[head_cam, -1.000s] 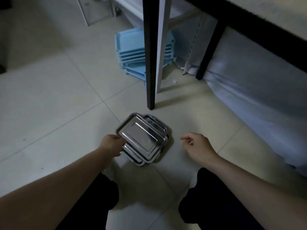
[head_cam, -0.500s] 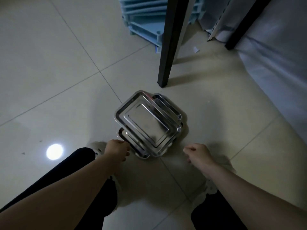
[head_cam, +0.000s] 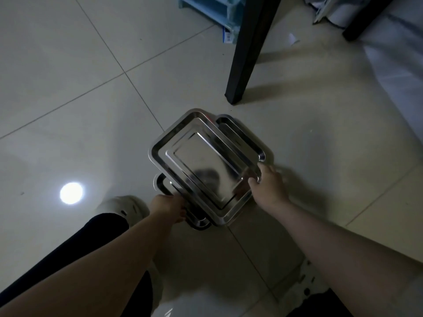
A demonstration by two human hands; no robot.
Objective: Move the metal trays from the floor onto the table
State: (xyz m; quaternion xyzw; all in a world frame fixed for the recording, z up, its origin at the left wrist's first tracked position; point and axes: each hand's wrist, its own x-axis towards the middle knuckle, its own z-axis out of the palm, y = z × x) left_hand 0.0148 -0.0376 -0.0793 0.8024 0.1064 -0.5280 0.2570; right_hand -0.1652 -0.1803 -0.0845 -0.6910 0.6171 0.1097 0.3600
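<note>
Here the left hand curls its fingers under the skewed stack of metal trays while the right hand pinches a corner rim, so a lift may slide the loose trays apart and clatter them onto the tiled floor.

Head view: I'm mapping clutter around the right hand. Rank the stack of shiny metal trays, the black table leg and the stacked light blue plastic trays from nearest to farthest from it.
1. Stack of shiny metal trays: touching the right hand at its right edge.
2. Black table leg: beyond the stack, standing on the floor.
3. Stacked light blue plastic trays: farthest, behind the leg at the top edge.
</note>
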